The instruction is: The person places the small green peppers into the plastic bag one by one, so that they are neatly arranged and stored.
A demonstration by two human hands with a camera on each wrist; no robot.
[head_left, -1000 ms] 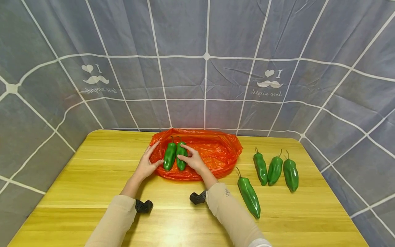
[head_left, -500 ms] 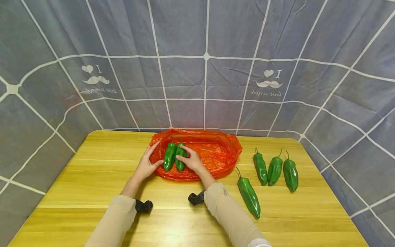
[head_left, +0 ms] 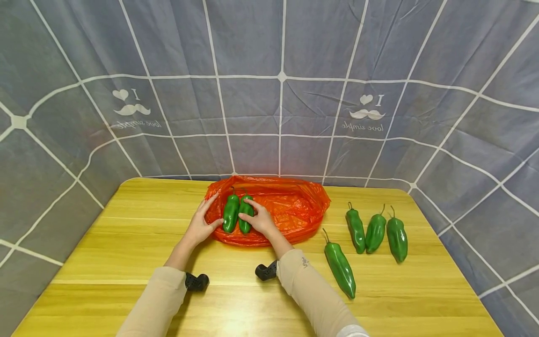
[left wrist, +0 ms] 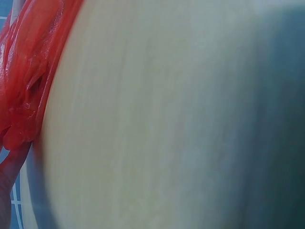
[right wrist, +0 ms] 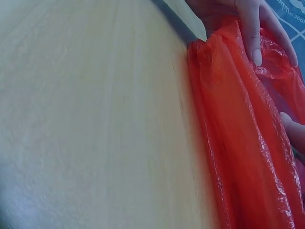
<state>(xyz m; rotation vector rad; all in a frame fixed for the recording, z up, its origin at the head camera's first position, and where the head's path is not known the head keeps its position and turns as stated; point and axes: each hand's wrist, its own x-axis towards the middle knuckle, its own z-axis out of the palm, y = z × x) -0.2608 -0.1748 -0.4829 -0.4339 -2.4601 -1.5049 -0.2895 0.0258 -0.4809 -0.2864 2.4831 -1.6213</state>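
Note:
A red plastic bag (head_left: 290,206) lies with its mouth spread at the back of the table. Two green peppers (head_left: 230,213) stand side by side in its left part, stems pointing away. My left hand (head_left: 200,226) holds the bag's left rim, thumb inside near the left pepper and fingers along the outer side. My right hand (head_left: 263,220) grips the right-hand pepper (head_left: 244,227) between thumb and fingers. In the left wrist view only the bag (left wrist: 31,62) and part of a hand (left wrist: 8,174) show. The right wrist view catches my right thumb (right wrist: 293,131) at the edge.
Outside the bag, a green pepper (head_left: 340,270) lies right of my right forearm. Farther right, three more peppers (head_left: 375,232) lie in a row. The wooden table (head_left: 105,262) ends at a grey curtain (head_left: 252,103) with white lines. Black wrist mounts (head_left: 196,282) jut from both sleeves.
My right hand has shifted slightly left with the pepper it grips, bringing it nearer the left pepper. My left hand has stayed at the bag's rim.

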